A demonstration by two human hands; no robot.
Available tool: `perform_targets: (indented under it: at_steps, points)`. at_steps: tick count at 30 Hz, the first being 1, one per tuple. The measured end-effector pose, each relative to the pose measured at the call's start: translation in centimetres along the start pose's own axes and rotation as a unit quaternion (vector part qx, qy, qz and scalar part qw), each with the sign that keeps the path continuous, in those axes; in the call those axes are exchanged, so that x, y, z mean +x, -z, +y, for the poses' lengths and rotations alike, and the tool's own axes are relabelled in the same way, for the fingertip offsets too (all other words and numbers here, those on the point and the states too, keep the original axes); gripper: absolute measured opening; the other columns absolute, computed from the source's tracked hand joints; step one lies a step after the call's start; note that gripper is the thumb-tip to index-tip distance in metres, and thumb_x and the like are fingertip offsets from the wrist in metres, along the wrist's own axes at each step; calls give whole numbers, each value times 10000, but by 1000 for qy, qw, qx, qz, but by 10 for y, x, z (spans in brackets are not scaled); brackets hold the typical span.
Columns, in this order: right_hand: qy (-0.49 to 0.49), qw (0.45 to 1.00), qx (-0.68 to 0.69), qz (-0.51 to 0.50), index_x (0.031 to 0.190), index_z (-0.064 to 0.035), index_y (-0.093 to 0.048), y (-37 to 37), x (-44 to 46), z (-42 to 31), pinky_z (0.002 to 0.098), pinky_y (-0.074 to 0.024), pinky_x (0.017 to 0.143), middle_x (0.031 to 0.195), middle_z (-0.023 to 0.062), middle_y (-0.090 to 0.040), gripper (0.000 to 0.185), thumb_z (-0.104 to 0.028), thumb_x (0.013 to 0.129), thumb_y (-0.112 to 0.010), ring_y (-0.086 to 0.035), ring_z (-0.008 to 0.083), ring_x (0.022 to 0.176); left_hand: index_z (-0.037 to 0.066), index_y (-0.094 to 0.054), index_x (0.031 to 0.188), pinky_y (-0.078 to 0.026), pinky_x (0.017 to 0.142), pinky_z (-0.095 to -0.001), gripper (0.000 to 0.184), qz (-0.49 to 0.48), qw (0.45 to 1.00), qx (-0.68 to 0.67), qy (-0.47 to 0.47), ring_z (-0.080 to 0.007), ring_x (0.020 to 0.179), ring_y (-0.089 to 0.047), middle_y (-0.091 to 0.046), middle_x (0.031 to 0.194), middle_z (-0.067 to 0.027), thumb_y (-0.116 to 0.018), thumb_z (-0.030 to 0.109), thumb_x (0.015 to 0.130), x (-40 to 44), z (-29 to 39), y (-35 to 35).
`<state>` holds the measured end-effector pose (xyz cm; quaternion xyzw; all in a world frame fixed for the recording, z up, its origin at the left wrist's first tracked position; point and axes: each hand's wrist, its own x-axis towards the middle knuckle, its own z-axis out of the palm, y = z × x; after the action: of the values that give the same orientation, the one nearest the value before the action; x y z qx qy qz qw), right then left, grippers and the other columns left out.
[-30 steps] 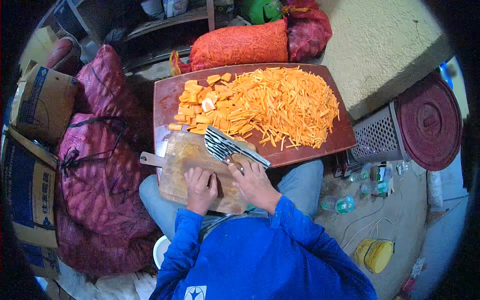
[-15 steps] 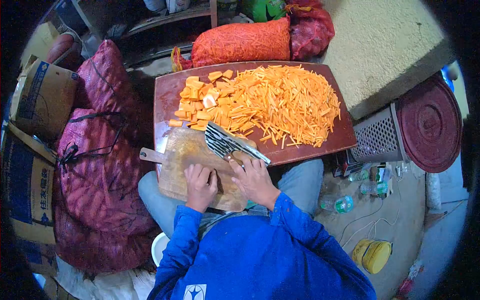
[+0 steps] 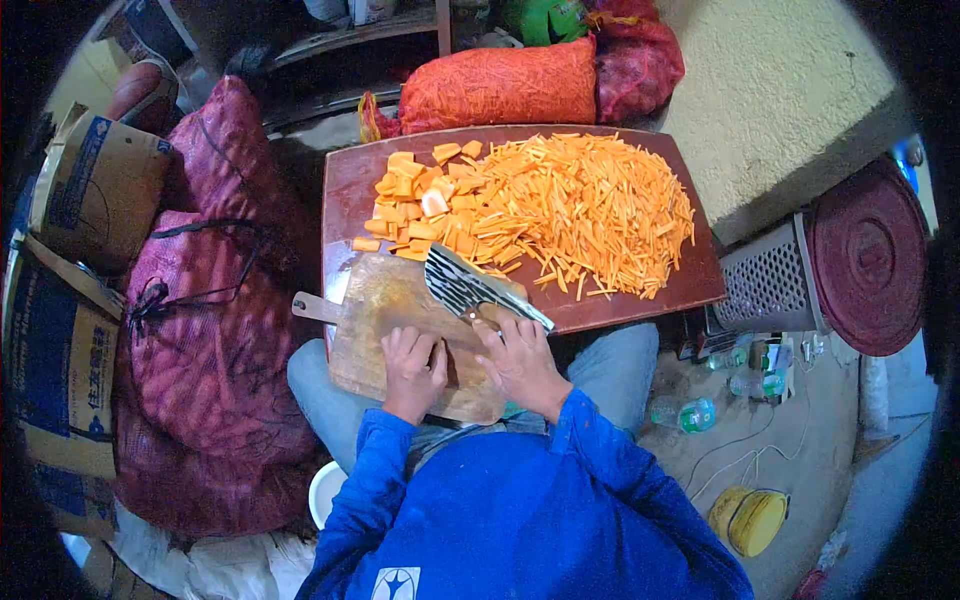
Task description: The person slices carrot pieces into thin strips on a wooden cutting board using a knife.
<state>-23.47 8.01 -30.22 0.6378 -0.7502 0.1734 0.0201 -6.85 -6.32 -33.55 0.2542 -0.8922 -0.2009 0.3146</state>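
My right hand (image 3: 528, 368) is closed around the brown handle of a cleaver (image 3: 462, 282), whose broad blade has a black-and-white striped pattern. The blade lies over the upper right edge of a wooden cutting board (image 3: 375, 345). On the board, left of the cleaver, my left hand (image 3: 412, 375) rests with its fingers curled in; whatever may be inside them is hidden. Beyond the board, orange carrot chunks (image 3: 405, 210) lie on a dark red tabletop (image 3: 350, 170). To their right is a large heap of carrot sticks (image 3: 600, 215).
Red mesh sacks (image 3: 215, 350) and cardboard boxes (image 3: 90, 190) stand at the left. An orange-filled mesh bag (image 3: 500, 85) lies behind the table. At the right are a grey perforated basket (image 3: 765, 285), a dark red lid (image 3: 865, 260), plastic bottles (image 3: 695, 414) and a yellow bucket (image 3: 752, 522).
The whole view has shifted a little, so everything sits slightly farther right. Both hands, the cleaver and the carrots keep nearly the same places relative to the board.
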Motion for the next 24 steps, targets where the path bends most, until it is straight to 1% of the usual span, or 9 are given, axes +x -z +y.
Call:
perform_targets:
  at_steps: [2, 4, 8, 11, 14, 18, 20, 23, 24]
  points:
    - [-5, 1000, 1, -10, 1431, -95, -565, 3, 4, -2, 476, -432, 966, 1339, 157, -567, 600, -307, 905, -761, -543, 329, 1126, 73, -681, 913, -387, 795, -470, 135, -2, 1000, 5, -3, -344, 893, -537, -558, 904, -120, -767, 56, 810, 0, 0, 0]
    - [-14, 998, -9, -60, 1284, -77, -607, 4, 13, -3, 463, -449, 933, 1193, 161, -593, 434, -280, 921, -731, -570, 323, 1063, 73, -686, 893, -382, 797, -467, 119, 2, 1000, -1, 2, -341, 889, -537, -559, 889, -113, -766, 54, 807, 2, 1, 2]
    - [8, 997, 32, -66, 1293, -71, -609, -8, 28, 0, 456, -451, 908, 1220, 154, -571, 432, -262, 927, -736, -549, 329, 1045, 52, -690, 882, -433, 782, -476, 105, -26, 1000, -10, 15, -351, 862, -582, -599, 860, -124, -773, 58, 818, 19, 2, 11]
    - [42, 998, -7, -38, 1251, -66, -616, -12, 31, -1, 454, -462, 915, 1231, 148, -580, 379, -250, 937, -722, -554, 327, 1065, 24, -693, 892, -496, 750, -478, 116, -29, 989, -105, 98, -369, 825, -634, -642, 838, -150, -784, 62, 832, 50, -2, 18]
    - [36, 998, 43, 22, 1158, -54, -606, -9, 35, -1, 458, -477, 887, 1127, 144, -593, 258, -180, 934, -629, -577, 325, 996, -2, -705, 918, -531, 742, -475, 97, -9, 989, -109, 102, -387, 824, -659, -669, 856, -175, -758, 47, 853, 89, -12, 19]
    - [29, 997, 57, 34, 1103, -56, -591, -11, 33, 1, 450, -473, 876, 1113, 135, -586, 235, -180, 911, -644, -575, 324, 995, 17, -722, 970, -539, 786, -484, 134, 18, 999, -45, -16, -400, 864, -653, -665, 903, -187, -749, 52, 844, 153, -45, -6]
    - [29, 998, 51, 26, 1085, -59, -585, -10, 33, 2, 447, -471, 870, 1103, 131, -582, 232, -189, 907, -657, -573, 323, 992, 55, -732, 1044, -522, 853, -494, 231, 15, 997, -2, -74, -385, 1000, -637, -671, 1034, -169, -763, 80, 817, 183, -59, -21]
    - [31, 998, 50, 20, 1062, -65, -581, -6, 33, 2, 444, -467, 862, 1084, 122, -576, 244, -213, 895, -680, -571, 314, 979, 103, -730, 1117, -480, 920, -528, 353, -67, 990, 95, -74, -357, 1127, -598, -660, 1159, -130, -791, 150, 773, 210, -83, -45]
    - [23, 998, 54, -7, 1120, -73, -585, -7, 33, 2, 457, -466, 888, 1145, 130, -575, 291, -221, 901, -708, -565, 326, 1018, 103, -730, 1117, -480, 920, -528, 353, -68, 990, 93, -77, -357, 1127, -598, -660, 1159, -130, -791, 150, 773, 214, -81, -48]
